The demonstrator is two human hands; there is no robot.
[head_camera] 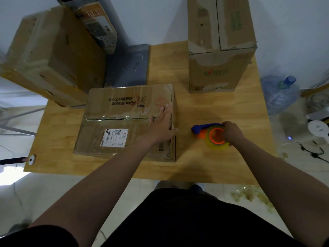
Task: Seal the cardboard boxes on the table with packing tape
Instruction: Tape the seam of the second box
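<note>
A flat cardboard box with a white shipping label lies on the wooden table, its top flaps closed along a taped middle seam. My left hand rests flat on the box's right end, fingers straight. To the right of the box, my right hand grips a tape dispenser with a blue handle, orange core and a clear tape roll, standing on the table top. A tall cardboard box stands at the table's far right.
A large cardboard box sits at the far left, overhanging the table's corner, with a long narrow carton leaning behind it. A dark grey panel lies at the back. A water jug and cables are on the floor to the right.
</note>
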